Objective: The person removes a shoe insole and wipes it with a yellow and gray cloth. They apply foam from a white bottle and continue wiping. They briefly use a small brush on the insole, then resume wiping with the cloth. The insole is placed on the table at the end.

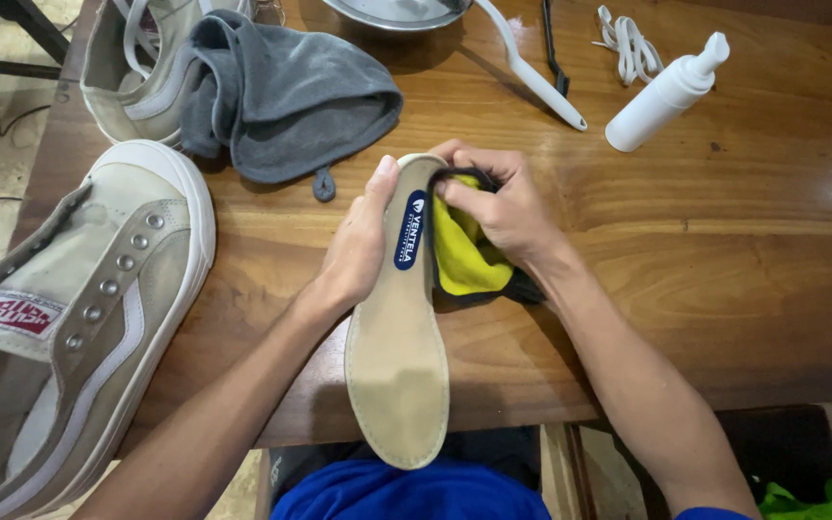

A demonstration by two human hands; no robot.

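Note:
A beige shoe insole [395, 366] with a dark blue label near its heel end lies lengthwise over the wooden table [705, 279] edge. My left hand [356, 248] grips the insole's left edge near the top. My right hand [493, 207] presses a yellow cloth with dark trim [464, 265] against the insole's upper right side. Both hands sit at the insole's far end, close together.
A laceless beige sneaker [79, 318] lies at the left, a second one [132, 72] at the back left under a grey cloth [286, 96]. A metal bowl [397, 12], white brush handle [532, 72], white laces [628, 43] and white pump bottle [662, 96] stand at the back.

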